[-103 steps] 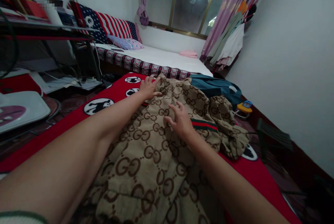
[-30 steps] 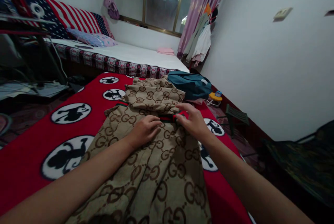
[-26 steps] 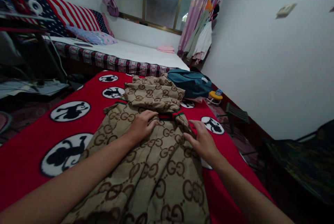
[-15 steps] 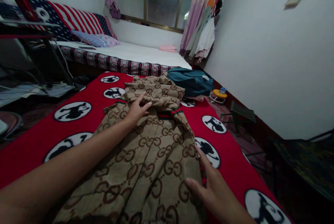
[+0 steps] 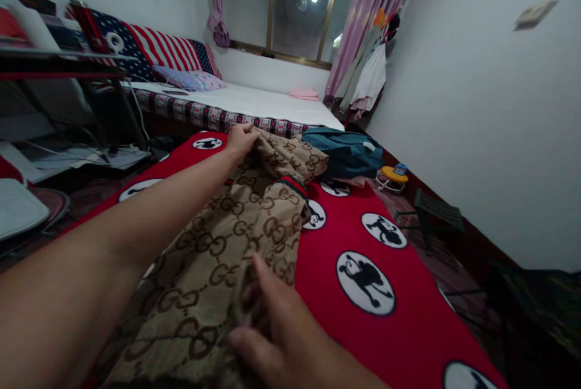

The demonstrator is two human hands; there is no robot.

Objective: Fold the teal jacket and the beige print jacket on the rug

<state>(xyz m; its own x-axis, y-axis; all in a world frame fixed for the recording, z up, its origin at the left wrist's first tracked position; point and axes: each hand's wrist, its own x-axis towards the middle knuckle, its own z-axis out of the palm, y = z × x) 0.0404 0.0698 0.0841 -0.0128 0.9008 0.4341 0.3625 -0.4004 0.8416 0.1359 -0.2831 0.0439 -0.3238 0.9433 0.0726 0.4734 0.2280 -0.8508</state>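
A beige garment (image 5: 213, 244) with a brown letter print lies lengthwise on a red cover. A green-and-red striped band (image 5: 295, 185) crosses it near the far part. My left hand (image 5: 241, 138) is closed on the garment's far left end, lifting the cloth into a fold. Lower down, my right hand (image 5: 281, 322) is curled around its right edge, which is bunched inward; the cloth hides some of the fingers, and this area is slightly blurred.
The red cover (image 5: 327, 238) has white circles with black figures. Behind my left hand stands a bed (image 5: 254, 101). A dark teal garment (image 5: 342, 153) lies at the far right corner. A yellow-topped stool (image 5: 394, 175) and a green folding stool (image 5: 438, 213) stand along the right wall.
My left hand has moved from the garment's middle to its far end and grasped it. My right hand has pulled the right edge leftward, baring more red cover. The view has shifted slightly.
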